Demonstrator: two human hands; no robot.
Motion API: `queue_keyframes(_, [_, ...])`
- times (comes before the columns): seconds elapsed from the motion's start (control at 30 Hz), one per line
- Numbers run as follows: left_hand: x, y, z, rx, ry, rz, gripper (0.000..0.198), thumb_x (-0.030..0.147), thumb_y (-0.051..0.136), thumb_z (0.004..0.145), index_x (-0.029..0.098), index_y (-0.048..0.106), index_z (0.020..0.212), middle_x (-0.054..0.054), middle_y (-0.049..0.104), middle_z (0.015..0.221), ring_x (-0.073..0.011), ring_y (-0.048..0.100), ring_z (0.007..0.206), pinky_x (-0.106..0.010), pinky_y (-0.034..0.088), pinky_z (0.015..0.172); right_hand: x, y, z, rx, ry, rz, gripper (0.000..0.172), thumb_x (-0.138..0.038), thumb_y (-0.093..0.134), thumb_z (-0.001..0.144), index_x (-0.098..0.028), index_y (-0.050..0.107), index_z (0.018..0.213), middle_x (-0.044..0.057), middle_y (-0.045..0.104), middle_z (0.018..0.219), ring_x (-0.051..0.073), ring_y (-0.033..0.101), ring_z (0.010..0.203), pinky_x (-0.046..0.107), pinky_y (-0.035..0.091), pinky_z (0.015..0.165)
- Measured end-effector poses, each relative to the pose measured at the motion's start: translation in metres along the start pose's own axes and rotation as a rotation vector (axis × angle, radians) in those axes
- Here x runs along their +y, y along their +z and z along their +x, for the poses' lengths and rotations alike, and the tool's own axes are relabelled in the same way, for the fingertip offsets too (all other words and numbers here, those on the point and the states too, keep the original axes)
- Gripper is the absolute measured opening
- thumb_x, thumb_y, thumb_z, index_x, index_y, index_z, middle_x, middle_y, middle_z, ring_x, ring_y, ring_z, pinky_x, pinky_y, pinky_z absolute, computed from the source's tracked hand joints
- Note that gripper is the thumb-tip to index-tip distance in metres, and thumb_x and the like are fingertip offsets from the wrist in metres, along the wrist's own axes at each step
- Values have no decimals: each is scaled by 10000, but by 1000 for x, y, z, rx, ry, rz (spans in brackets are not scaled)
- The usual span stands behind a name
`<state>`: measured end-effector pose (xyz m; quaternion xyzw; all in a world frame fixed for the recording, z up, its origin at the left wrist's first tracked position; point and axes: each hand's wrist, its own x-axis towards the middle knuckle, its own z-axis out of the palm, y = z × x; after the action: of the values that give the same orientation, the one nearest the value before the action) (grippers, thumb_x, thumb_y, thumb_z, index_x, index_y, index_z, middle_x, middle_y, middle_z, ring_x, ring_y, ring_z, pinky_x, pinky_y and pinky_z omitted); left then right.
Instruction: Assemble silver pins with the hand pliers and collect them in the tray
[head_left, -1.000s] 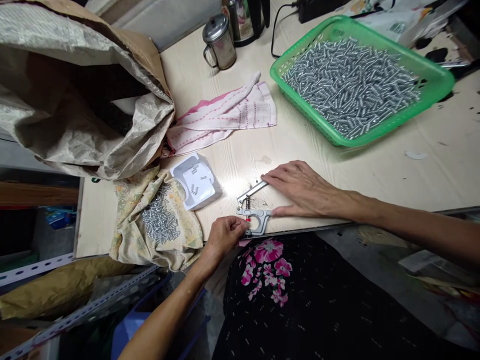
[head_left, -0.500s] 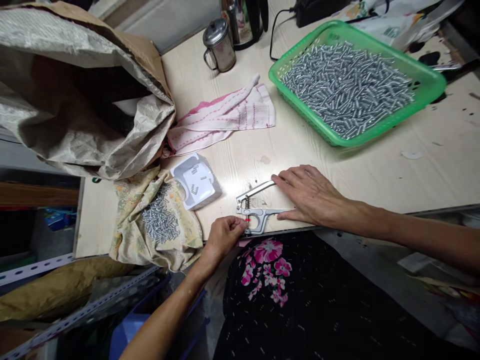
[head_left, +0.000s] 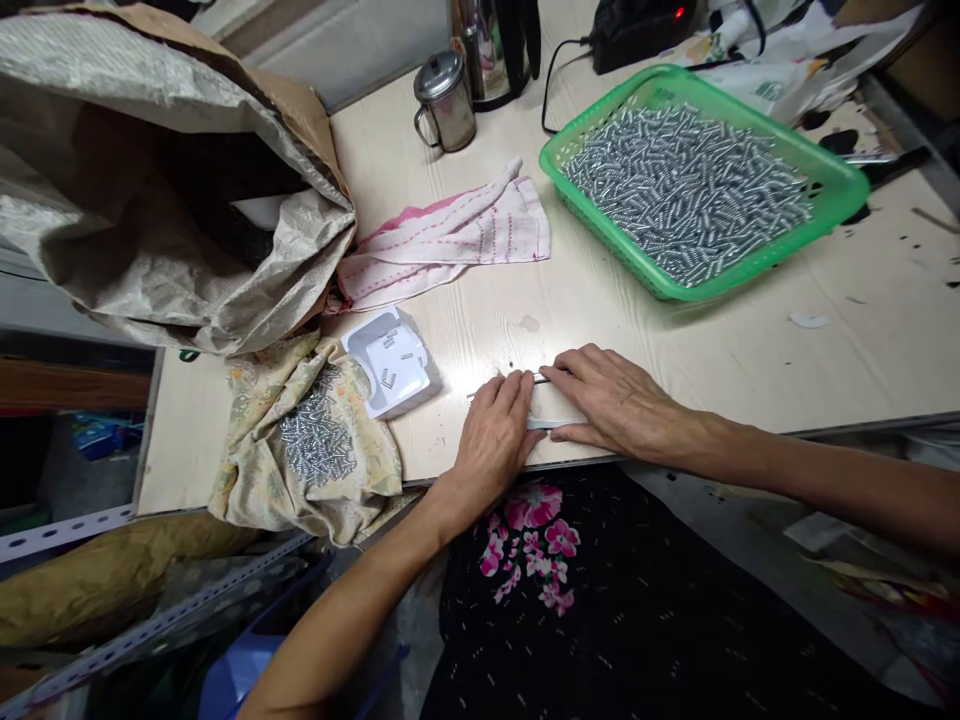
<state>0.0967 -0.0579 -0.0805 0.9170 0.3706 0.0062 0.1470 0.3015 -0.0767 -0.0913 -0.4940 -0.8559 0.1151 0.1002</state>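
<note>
Right hand grips the metal tool, fingers parted across its handles. Left hand covers the tool's left end, its grip unclear

I took the place for a small, homely workshop: a green basket heaped with ribbed metal pieces sat on the pale wooden worktop, with a metal hand tool at the near edge. The lidded mug, steel jug and crumpled towel looked domestic, while a big sack and a perforated metal bar crowded the left.
</note>
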Motion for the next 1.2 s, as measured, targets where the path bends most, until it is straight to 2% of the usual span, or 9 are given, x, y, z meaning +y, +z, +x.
queue_keyframes(0.13, [-2,-10,15,-108,-25,5,616,250,681,874,51,401,1385,-189,544,1309,-304,495,1144,-433,474,986,1,-6,2,-19,-11,7,432,-403,680,867,-105,577,1163,144,578,1088,295,500,1001,391,431,831])
queue_keyframes(0.33, [4,-15,24,-80,-91,-8,295,219,649,898,118,570,1164,-103,618,1090,-266,498,1025,-403,486,886,8,-8,11,-25,-28,84,215,-280,575,943,-112,614,1071,122,586,1006,261,503,950,368,427,813])
queue_keyframes(0.43, [1,-12,29,-68,-111,-31,171,206,632,910,150,600,1069,-80,624,1034,-246,500,979,-379,481,843,14,-5,15,-4,-73,106,182,-262,508,977,-122,622,991,107,588,943,240,501,899,348,418,777])
queue_keyframes(0.53, [-2,-9,32,-56,-118,-32,78,228,604,936,167,619,984,-64,624,969,-234,496,942,-356,470,804,17,0,20,20,-115,111,241,-260,451,1007,-126,618,896,80,577,853,213,499,824,327,405,740])
queue_keyframes(0.8, [-3,-9,32,-27,-115,-16,105,240,550,971,162,617,951,-67,623,951,-235,499,925,-355,467,777,17,5,24,49,-111,133,316,-272,370,1034,-149,603,860,73,582,821,203,505,785,331,414,716])
queue_keyframes(1.0, [-1,-12,29,-15,-81,-8,96,189,512,978,156,600,961,-68,618,981,-226,501,934,-367,461,806,17,6,20,33,-95,126,289,-289,364,1030,-170,579,878,84,591,872,206,530,817,336,445,728])
queue_keyframes(1.2, [2,-30,25,-50,-45,4,141,234,551,969,140,621,1047,-74,634,1022,-236,501,982,-357,464,824,11,-5,10,60,-75,193,279,-347,379,1034,-167,564,925,74,568,878,198,555,816,322,462,712])
